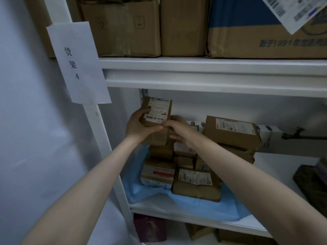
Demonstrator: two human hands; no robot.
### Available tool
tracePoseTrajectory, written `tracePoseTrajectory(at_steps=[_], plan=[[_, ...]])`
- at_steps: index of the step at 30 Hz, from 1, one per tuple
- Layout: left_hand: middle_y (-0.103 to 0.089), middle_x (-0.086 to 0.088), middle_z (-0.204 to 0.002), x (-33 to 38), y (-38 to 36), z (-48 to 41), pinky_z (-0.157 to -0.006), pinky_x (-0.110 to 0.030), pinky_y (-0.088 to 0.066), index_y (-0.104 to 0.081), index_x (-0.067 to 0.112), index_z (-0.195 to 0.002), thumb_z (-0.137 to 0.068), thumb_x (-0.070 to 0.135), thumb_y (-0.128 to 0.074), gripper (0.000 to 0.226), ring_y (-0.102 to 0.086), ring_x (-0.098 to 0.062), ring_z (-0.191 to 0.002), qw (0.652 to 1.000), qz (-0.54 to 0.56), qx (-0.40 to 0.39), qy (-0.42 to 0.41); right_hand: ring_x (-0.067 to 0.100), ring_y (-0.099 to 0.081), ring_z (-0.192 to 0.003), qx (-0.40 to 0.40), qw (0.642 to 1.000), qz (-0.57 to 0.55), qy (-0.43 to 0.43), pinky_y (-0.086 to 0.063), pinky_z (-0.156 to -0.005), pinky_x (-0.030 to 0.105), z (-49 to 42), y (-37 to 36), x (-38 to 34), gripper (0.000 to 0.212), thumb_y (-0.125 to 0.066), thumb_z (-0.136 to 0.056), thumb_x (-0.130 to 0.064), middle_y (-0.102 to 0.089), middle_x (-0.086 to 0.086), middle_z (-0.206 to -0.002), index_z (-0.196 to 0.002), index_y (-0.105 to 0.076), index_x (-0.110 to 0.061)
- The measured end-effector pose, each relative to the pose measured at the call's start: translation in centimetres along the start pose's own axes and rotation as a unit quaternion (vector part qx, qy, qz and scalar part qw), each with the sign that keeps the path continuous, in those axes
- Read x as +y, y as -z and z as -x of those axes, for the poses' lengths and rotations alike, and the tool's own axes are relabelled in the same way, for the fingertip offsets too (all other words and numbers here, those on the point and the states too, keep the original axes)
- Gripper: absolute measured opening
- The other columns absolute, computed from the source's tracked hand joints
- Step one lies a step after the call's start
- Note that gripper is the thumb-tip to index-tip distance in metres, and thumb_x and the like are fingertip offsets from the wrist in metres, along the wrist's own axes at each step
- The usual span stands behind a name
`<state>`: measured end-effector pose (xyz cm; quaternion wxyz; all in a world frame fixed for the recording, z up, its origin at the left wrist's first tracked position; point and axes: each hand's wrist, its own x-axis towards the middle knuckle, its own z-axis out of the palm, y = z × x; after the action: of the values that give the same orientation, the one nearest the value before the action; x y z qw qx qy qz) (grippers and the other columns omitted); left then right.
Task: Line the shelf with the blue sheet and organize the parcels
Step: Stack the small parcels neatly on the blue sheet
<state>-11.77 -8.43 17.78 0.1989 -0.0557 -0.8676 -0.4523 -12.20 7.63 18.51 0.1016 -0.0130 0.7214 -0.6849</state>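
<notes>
white shelf [276,171] with a crumpled blue sheet [203,206] under stacked brown parcels [196,185]

Sheet [230,207] lies on the left end of your middle shelf [177,213], parcel stack [194,184] sitting on it just right of the upright [100,138]. Your left hand [139,127] and right hand [178,130] hold the top parcel [157,110] over the stack's rear-left corner. Bigger box [231,133] sits right of the stack, touching it; cartons [123,27] fill the shelf above.
</notes>
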Motion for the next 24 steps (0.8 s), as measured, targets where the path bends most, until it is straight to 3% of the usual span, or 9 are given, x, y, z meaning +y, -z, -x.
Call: tracePoseTrajectory(at_steps=[3,5,7,10,11,14,18,20,24], plan=[[-0.052,0.006,-0.129,-2.0,-0.9,-1.2,-0.097,-0.025,-0.041,-0.052,0.020,-0.130,-0.068,0.027,-0.085,0.070,-0.049,-0.010,-0.117,0.996,0.056,-0.071,0.027,0.011,-0.056,-0.114,-0.035,0.999,0.028,-0.004,-0.047,-0.093,0.029,0.0,1.4,0.7,0.032,-0.061,-0.092,-0.021,-0.063,-0.006,-0.118,-0.124,-0.056,-0.024],[-0.054,0.006,-0.128,-3.1,-1.7,-1.6,-0.092,-0.021,-0.040,-0.054,0.020,-0.130,-0.071,0.024,-0.083,0.066,-0.050,-0.009,-0.116,0.987,0.087,-0.123,0.064,0.011,-0.059,-0.113,-0.039,0.997,0.063,-0.007,-0.048,-0.090,0.026,0.0,2.9,1.4,0.027,-0.058,-0.094,-0.017,-0.065,-0.004,-0.117,-0.120,-0.061,-0.023],[-0.054,0.006,-0.127,-3.6,-2.7,-2.4,-0.093,-0.021,-0.041,-0.054,0.020,-0.131,-0.073,0.025,-0.081,0.064,-0.050,-0.009,-0.116,0.981,0.114,-0.132,0.088,0.013,-0.059,-0.110,0.027,0.993,0.116,0.019,-0.047,-0.086,0.024,-0.2,4.8,1.9,0.021,-0.058,-0.093,-0.013,-0.064,-0.002,-0.115,-0.111,-0.064,-0.024],[-0.053,0.008,-0.122,-3.4,-3.4,-3.2,-0.092,-0.017,-0.042,-0.056,0.021,-0.129,-0.077,0.021,-0.078,0.056,-0.050,-0.008,-0.114,0.976,0.134,-0.151,0.083,0.013,-0.059,-0.102,0.155,0.962,0.196,0.107,-0.044,-0.077,0.009,-0.6,7.2,2.3,0.019,-0.057,-0.092,-0.007,-0.064,-0.001,-0.105,-0.107,-0.067,-0.014],[-0.053,0.008,-0.122,-3.3,-3.5,-3.4,-0.090,-0.015,-0.042,-0.057,0.022,-0.127,-0.078,0.019,-0.077,0.053,-0.049,-0.008,-0.114,0.975,0.138,-0.153,0.081,0.012,-0.060,-0.098,0.173,0.951,0.214,0.140,-0.047,-0.077,0.009,-0.6,7.6,2.3,0.017,-0.056,-0.093,-0.006,-0.064,-0.002,-0.102,-0.103,-0.068,-0.012],[-0.051,0.009,-0.122,-3.1,-3.9,-3.9,-0.089,-0.015,-0.040,-0.057,0.020,-0.126,-0.080,0.018,-0.075,0.050,-0.048,-0.007,-0.114,0.977,0.135,-0.144,0.077,0.014,-0.064,-0.088,0.196,0.919,0.271,0.210,-0.055,-0.080,0.029,-0.2,8.3,2.6,0.021,-0.055,-0.089,-0.002,-0.069,0.001,-0.095,-0.088,-0.066,-0.019],[-0.052,0.007,-0.127,-3.4,-4.5,-3.6,-0.097,-0.022,-0.040,-0.054,0.021,-0.131,-0.084,0.025,-0.072,0.050,-0.048,-0.009,-0.116,0.982,0.109,-0.134,0.075,0.008,-0.058,-0.073,0.191,0.891,0.326,0.252,-0.048,-0.062,0.025,0.7,9.2,2.5,0.024,-0.055,-0.086,0.000,-0.063,-0.004,-0.086,-0.088,-0.064,-0.022],[-0.053,0.008,-0.125,-3.2,-4.7,-3.1,-0.095,-0.021,-0.040,-0.053,0.020,-0.131,-0.087,0.025,-0.069,0.048,-0.050,-0.008,-0.114,0.986,0.089,-0.123,0.061,0.011,-0.056,-0.075,0.207,0.859,0.385,0.265,-0.045,-0.062,0.025,1.1,10.0,2.4,0.022,-0.057,-0.085,0.000,-0.058,-0.003,-0.088,-0.094,-0.066,-0.018],[-0.063,0.005,-0.116,-2.4,-4.7,-2.4,-0.096,-0.026,-0.045,-0.063,0.017,-0.121,-0.086,0.024,-0.066,0.036,-0.057,-0.011,-0.108,0.998,0.019,-0.060,-0.013,0.026,-0.052,-0.107,0.237,0.758,0.556,0.246,-0.046,-0.076,0.035,2.0,12.1,2.6,0.034,-0.063,-0.083,-0.016,-0.057,0.008,-0.115,-0.117,-0.060,-0.013]])
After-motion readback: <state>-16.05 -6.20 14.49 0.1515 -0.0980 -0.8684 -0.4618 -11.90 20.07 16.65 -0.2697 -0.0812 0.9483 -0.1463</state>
